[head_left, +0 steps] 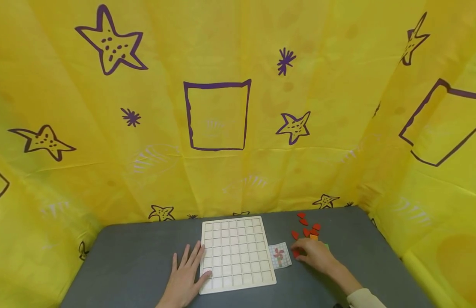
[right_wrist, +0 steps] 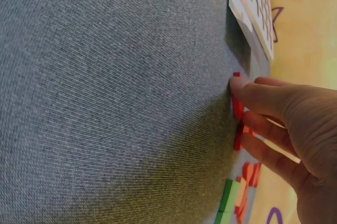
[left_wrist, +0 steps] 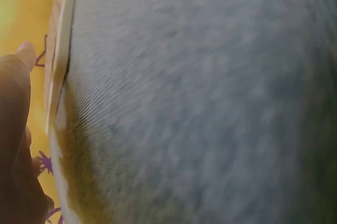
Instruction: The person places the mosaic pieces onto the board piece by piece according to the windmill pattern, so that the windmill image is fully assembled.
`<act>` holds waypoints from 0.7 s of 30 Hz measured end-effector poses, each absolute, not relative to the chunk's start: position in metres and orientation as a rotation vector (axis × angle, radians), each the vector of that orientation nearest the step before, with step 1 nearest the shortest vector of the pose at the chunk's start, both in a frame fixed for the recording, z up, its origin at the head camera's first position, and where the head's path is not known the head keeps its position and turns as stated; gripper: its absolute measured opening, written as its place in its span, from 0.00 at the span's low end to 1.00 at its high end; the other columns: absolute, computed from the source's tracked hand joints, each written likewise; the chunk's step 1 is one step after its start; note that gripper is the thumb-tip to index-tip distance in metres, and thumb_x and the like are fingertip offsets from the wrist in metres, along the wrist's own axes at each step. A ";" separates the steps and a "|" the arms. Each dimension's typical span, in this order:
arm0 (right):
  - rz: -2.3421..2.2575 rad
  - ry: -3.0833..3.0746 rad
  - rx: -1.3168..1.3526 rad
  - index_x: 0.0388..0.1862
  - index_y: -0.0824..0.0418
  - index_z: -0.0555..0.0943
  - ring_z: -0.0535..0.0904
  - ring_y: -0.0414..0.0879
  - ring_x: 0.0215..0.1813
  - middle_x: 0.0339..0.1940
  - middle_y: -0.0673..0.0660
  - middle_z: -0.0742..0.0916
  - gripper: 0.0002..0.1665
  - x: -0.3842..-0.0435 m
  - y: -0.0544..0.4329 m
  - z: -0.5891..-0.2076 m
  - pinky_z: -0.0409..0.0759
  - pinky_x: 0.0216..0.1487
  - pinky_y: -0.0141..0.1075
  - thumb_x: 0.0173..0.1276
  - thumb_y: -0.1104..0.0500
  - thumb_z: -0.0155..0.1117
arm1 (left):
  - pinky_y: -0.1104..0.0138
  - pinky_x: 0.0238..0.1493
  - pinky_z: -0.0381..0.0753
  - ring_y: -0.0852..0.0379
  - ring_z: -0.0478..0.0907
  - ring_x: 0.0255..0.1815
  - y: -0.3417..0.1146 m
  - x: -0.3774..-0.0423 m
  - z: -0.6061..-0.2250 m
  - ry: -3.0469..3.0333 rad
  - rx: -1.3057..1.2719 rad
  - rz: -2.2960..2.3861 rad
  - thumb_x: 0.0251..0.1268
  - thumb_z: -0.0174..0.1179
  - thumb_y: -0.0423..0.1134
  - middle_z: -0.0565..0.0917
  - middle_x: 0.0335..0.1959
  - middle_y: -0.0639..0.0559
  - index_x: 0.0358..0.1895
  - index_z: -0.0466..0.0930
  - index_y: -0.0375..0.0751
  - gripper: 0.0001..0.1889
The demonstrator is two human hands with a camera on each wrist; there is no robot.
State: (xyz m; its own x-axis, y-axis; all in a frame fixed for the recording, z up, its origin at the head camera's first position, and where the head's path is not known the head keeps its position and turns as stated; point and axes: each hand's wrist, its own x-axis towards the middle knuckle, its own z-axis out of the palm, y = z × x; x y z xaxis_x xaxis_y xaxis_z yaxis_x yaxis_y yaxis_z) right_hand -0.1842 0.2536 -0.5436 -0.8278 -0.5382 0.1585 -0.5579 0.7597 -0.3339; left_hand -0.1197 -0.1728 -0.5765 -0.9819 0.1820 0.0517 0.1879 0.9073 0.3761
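My left hand rests with fingers spread along the left side of a pale board with a grid of square recesses. Its thumb and fingertips lie on the board's edge. My right hand is to the right of the board, pinching a red piece between thumb and fingers, low at the tabletop. Just left of that hand lies a small pattern card with a red flower printed on a grid, up against the board's right edge. In the left wrist view only part of the left hand shows.
Several loose red pieces lie scattered beyond my right hand. Close by it are an orange piece and green blocks, partly hidden by the hand in the head view. A yellow curtain hangs behind the grey tabletop.
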 end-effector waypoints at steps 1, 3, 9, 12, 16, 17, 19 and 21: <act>0.586 -2.909 0.900 0.40 0.55 0.87 0.82 0.40 0.37 0.38 0.48 0.87 0.15 -0.184 0.254 -0.544 0.81 0.33 0.36 0.51 0.61 0.78 | 0.31 0.68 0.40 0.36 0.48 0.78 -0.172 -0.120 -0.578 -3.059 -0.303 -0.597 0.66 0.49 0.69 0.55 0.79 0.51 0.78 0.56 0.51 0.42; 0.593 -2.926 0.901 0.40 0.55 0.87 0.82 0.39 0.36 0.38 0.48 0.87 0.15 -0.184 0.254 -0.544 0.81 0.33 0.34 0.52 0.62 0.78 | 0.30 0.68 0.40 0.36 0.48 0.78 -0.171 -0.120 -0.579 -3.072 -0.314 -0.590 0.66 0.48 0.70 0.55 0.79 0.51 0.78 0.57 0.51 0.42; 0.568 -2.908 0.942 0.38 0.56 0.88 0.83 0.44 0.41 0.38 0.47 0.86 0.13 -0.185 0.254 -0.546 0.83 0.37 0.36 0.53 0.62 0.78 | 0.29 0.67 0.37 0.36 0.47 0.78 -0.168 -0.121 -0.581 -3.094 -0.343 -0.634 0.65 0.45 0.73 0.55 0.79 0.52 0.78 0.56 0.52 0.44; 0.596 -2.897 0.961 0.38 0.58 0.88 0.83 0.44 0.40 0.37 0.46 0.85 0.12 -0.185 0.253 -0.547 0.83 0.38 0.36 0.52 0.63 0.78 | 0.29 0.67 0.35 0.36 0.47 0.78 -0.168 -0.121 -0.582 -3.107 -0.353 -0.623 0.64 0.45 0.73 0.53 0.79 0.53 0.78 0.55 0.52 0.44; 0.634 -2.895 0.967 0.37 0.61 0.89 0.82 0.40 0.38 0.35 0.45 0.83 0.11 -0.186 0.253 -0.547 0.82 0.36 0.34 0.53 0.64 0.78 | 0.30 0.67 0.34 0.36 0.46 0.78 -0.167 -0.121 -0.583 -3.124 -0.369 -0.584 0.65 0.44 0.73 0.52 0.79 0.52 0.78 0.55 0.52 0.44; 0.644 -2.895 0.963 0.37 0.61 0.89 0.82 0.40 0.37 0.34 0.45 0.83 0.11 -0.186 0.253 -0.546 0.82 0.35 0.34 0.53 0.64 0.78 | 0.30 0.68 0.34 0.36 0.46 0.78 -0.167 -0.120 -0.583 -3.125 -0.371 -0.573 0.65 0.43 0.73 0.52 0.79 0.52 0.78 0.55 0.52 0.43; 0.650 -2.901 0.948 0.36 0.62 0.89 0.81 0.40 0.37 0.34 0.46 0.83 0.11 -0.186 0.252 -0.546 0.82 0.35 0.34 0.52 0.65 0.78 | 0.30 0.68 0.34 0.36 0.46 0.78 -0.166 -0.120 -0.583 -3.124 -0.375 -0.562 0.66 0.43 0.73 0.52 0.79 0.52 0.78 0.55 0.53 0.43; 0.650 -2.898 0.933 0.35 0.62 0.89 0.80 0.39 0.36 0.33 0.46 0.83 0.10 -0.186 0.252 -0.545 0.81 0.34 0.33 0.51 0.65 0.78 | 0.31 0.68 0.33 0.36 0.46 0.78 -0.166 -0.119 -0.583 -3.125 -0.372 -0.556 0.66 0.43 0.72 0.52 0.80 0.52 0.78 0.56 0.53 0.42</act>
